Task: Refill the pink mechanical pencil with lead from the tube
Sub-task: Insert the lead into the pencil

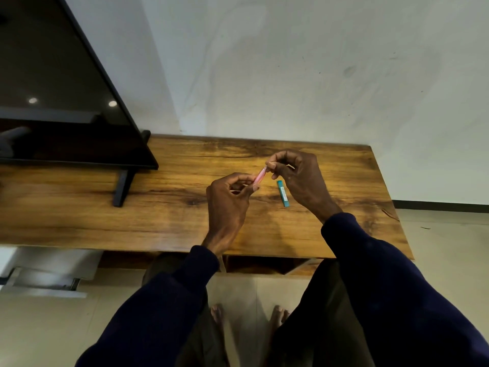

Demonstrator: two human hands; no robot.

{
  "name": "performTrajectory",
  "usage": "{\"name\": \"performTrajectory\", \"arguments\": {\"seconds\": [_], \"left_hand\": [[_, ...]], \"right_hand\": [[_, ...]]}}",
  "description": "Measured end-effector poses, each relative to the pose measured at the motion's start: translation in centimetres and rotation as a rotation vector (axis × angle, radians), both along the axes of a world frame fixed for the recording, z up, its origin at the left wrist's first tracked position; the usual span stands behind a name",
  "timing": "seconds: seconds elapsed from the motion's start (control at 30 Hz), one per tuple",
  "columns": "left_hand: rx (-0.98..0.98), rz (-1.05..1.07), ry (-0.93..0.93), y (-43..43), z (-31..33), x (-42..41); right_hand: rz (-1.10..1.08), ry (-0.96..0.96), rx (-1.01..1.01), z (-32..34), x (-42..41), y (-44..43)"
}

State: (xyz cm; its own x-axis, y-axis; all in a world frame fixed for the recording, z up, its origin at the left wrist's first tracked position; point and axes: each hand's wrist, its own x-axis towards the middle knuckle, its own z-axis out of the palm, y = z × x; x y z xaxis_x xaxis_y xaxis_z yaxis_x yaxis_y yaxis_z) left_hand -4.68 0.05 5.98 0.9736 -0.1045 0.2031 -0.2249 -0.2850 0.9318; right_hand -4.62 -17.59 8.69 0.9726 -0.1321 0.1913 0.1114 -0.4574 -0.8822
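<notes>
Both hands grip the pink pencil (259, 176); the lead tube (282, 193) lies lengthwise just under the right hand (299, 176), farther from the left hand (229, 197).

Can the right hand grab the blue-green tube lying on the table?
Probably not right now: the right hand is pinching the top end of the pink pencil. The tube lies uncovered just beneath it on the table, so once freed, likely yes.
</notes>
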Motion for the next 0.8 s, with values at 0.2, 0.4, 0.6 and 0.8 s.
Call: {"name": "performTrajectory", "arguments": {"seconds": [0.2,0.4,0.6,0.8], "left_hand": [[-0.003,0.010,-0.024,0.1,0.5,-0.2],[-0.005,0.017,-0.031,0.3,0.7,-0.2],[0.011,0.017,-0.047,0.6,0.9,-0.1],[-0.009,0.027,-0.028,0.8,1.0,0.0]], "right_hand": [[0.015,0.011,-0.110,1.2,-0.4,0.2],[0.069,-0.032,-0.349,2.5,-0.6,0.4],[0.119,-0.092,-0.526,3.6,-0.4,0.6],[0.080,-0.041,-0.394,3.7,-0.2,1.0]]}}
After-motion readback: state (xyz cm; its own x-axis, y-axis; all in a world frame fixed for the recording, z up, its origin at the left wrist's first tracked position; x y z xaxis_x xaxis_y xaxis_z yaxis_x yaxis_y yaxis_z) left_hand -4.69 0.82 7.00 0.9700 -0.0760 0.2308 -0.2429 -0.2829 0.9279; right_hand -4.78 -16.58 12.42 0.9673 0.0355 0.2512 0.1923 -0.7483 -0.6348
